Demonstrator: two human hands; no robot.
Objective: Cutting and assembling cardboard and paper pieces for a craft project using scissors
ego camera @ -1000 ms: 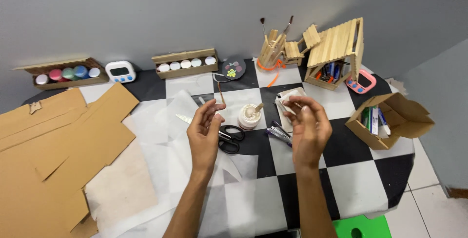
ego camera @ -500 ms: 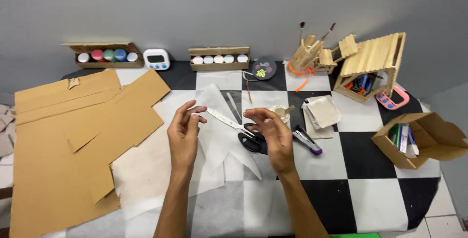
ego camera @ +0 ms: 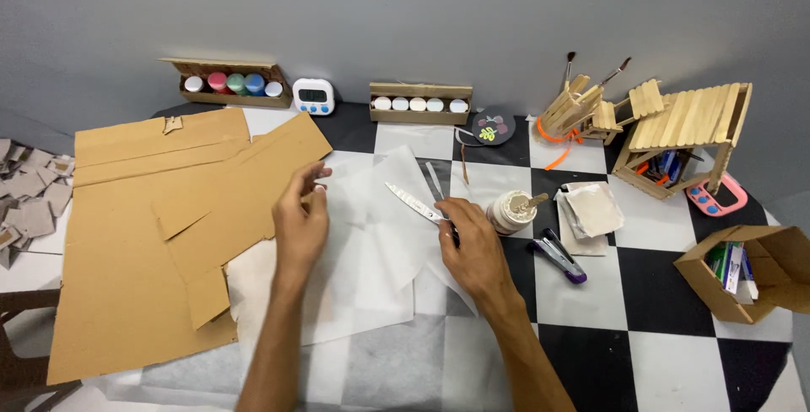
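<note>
Right hand [ego camera: 472, 247] seemingly gripping scissors [ego camera: 415, 203]

Craft corner at a checkered table

Paint pots [ego camera: 228, 83] line the grey wall, brushes stand in a stick-built holder [ego camera: 576, 107], cardboard sheets [ego camera: 143, 226] and a stapler [ego camera: 557, 255] crowd the checkered tabletop [ego camera: 658, 328].

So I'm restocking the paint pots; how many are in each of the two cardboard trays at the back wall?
Left tray, mixed-colour lids: 5
Right tray, white lids: 5
Total: 10
The right hand holds the scissors; the left hand rests by the cardboard sheet.
</note>
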